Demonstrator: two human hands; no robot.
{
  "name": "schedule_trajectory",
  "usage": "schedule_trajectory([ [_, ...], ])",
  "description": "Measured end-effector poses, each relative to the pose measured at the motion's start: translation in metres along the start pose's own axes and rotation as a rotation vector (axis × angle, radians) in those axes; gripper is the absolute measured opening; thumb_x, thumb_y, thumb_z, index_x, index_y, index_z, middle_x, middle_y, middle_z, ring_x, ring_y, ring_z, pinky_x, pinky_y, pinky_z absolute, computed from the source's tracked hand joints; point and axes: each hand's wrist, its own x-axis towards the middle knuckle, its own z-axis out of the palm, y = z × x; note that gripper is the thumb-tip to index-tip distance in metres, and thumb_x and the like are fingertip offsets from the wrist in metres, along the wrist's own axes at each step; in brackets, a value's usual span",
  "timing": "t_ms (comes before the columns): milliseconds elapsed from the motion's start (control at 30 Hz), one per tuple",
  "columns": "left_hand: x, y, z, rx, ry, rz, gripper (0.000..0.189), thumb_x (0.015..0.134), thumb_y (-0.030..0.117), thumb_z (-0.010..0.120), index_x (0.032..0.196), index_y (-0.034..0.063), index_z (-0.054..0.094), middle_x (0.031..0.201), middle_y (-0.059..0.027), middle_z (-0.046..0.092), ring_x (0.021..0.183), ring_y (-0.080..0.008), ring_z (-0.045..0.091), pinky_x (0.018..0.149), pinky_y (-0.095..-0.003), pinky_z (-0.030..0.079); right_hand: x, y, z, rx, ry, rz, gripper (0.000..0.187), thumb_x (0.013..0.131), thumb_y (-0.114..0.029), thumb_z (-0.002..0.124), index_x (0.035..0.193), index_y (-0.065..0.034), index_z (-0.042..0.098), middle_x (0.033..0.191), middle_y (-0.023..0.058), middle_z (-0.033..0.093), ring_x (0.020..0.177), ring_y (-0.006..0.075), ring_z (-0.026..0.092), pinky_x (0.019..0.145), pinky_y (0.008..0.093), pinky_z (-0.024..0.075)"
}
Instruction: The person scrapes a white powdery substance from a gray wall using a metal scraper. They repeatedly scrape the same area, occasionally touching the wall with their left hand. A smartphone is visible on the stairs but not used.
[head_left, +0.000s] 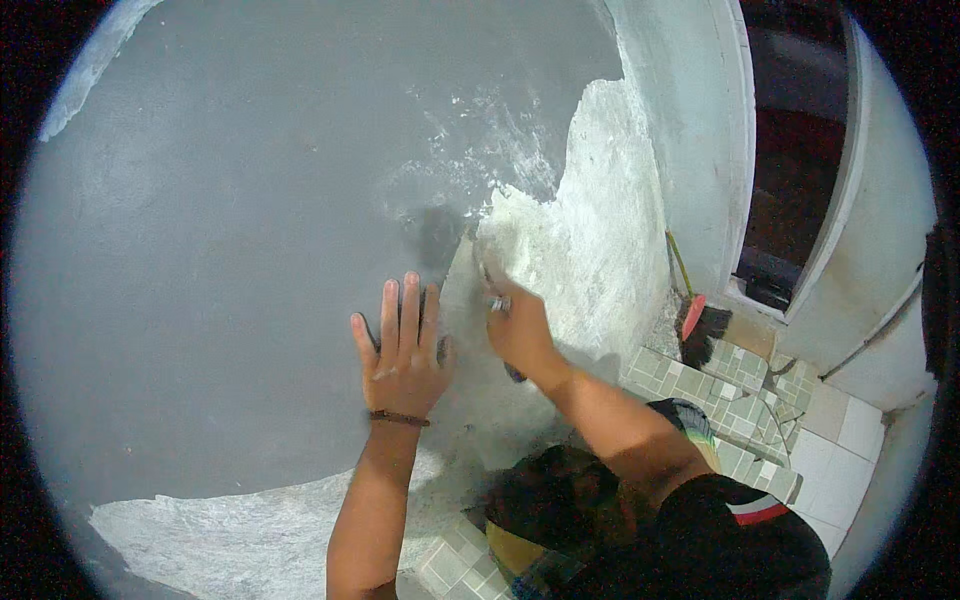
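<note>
Before me stands a wall with smooth grey paint (247, 225) and a rough, pale bared patch (600, 225) on its right side. My left hand (405, 375) lies against the grey paint with its fingers apart, and it grips nothing. A dark band circles that wrist. Just to the right, my right hand (521, 322) is closed around a slim hand tool, seemingly a scraper (486, 259). Its upper end is blurred at the ragged paint edge, and a dark handle end shows below the fist. White scuffs and dust (487, 157) mark the paint above.
Another bared strip (240, 532) runs along the wall's bottom. At the right, a broom (694, 319) with dark bristles leans in the corner beside a doorway (795, 165). Tiled steps (690, 382) with cracks lead down to a pale tiled floor (840, 457).
</note>
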Motion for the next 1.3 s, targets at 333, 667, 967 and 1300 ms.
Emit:
schedule_trajectory([
  [333, 0.000, 0.001, -0.003, -0.079, -0.018, -0.021, 0.068, 0.088, 0.043, 0.062, 0.151, 0.0187, 0.051, 0.166, -0.0066, 0.035, 0.154, -0.0282, 0.029, 0.121, -0.0670, 0.015, 0.010, 0.001, -0.011, 0.009, -0.038, 0.146, 0.058, 0.092, -0.001, 0.054, 0.149, -0.0103, 0.054, 0.093, 0.0204, 0.073, 0.079, 0.0239, 0.072, 0.072, 0.0348, 0.0560],
  [667, -0.001, 0.001, 0.000, -0.067, -0.004, -0.025, 0.069, 0.087, 0.043, 0.063, 0.152, 0.0194, 0.051, 0.165, -0.0059, 0.036, 0.154, -0.0272, 0.030, 0.120, -0.0672, 0.017, 0.065, -0.004, -0.024, 0.147, -0.053, 0.431, 0.054, 0.086, -0.007, 0.064, 0.140, -0.0046, 0.060, 0.094, 0.0288, 0.071, 0.080, 0.0410, 0.072, 0.072, 0.0439, 0.0552],
  [967, 0.000, 0.003, -0.003, -0.079, -0.024, -0.030, 0.071, 0.086, 0.044, 0.064, 0.152, 0.0192, 0.050, 0.165, -0.0060, 0.037, 0.154, -0.0276, 0.030, 0.120, -0.0674, 0.016, -0.024, -0.001, -0.003, 0.089, -0.079, 0.114, 0.062, 0.090, 0.004, 0.056, 0.150, -0.0092, 0.053, 0.108, 0.0231, 0.074, 0.077, 0.0242, 0.072, 0.076, 0.0350, 0.0556],
  [1300, 0.000, 0.001, -0.001, -0.068, 0.022, -0.023, 0.068, 0.087, 0.045, 0.065, 0.149, 0.0201, 0.054, 0.163, -0.0044, 0.040, 0.153, -0.0240, 0.033, 0.120, -0.0654, 0.017, 0.060, 0.016, -0.027, 0.207, -0.068, 0.384, 0.050, 0.088, -0.003, 0.058, 0.139, -0.0044, 0.060, 0.096, 0.0288, 0.071, 0.093, 0.0449, 0.071, 0.082, 0.0462, 0.0548],
])
